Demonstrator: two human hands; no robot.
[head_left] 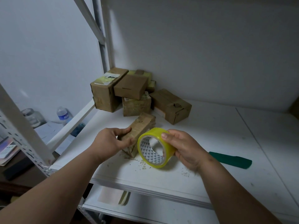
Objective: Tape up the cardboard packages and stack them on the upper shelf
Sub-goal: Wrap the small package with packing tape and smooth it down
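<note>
On the white shelf (210, 143), I'm steadying a small box (139, 131) with my left hand (108, 141), fingers clamped around it, while my right hand (186, 147) is gripping the tape roll (155, 147) beside it. The box may be slipping on crumbs if I'm pulling hard.

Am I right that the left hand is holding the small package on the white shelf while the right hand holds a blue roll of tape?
Not quite: the roll of tape is yellow, not blue, as the head view shows. The rest stands: the left hand holds the small package on the white shelf, and the right hand holds the roll.
</note>
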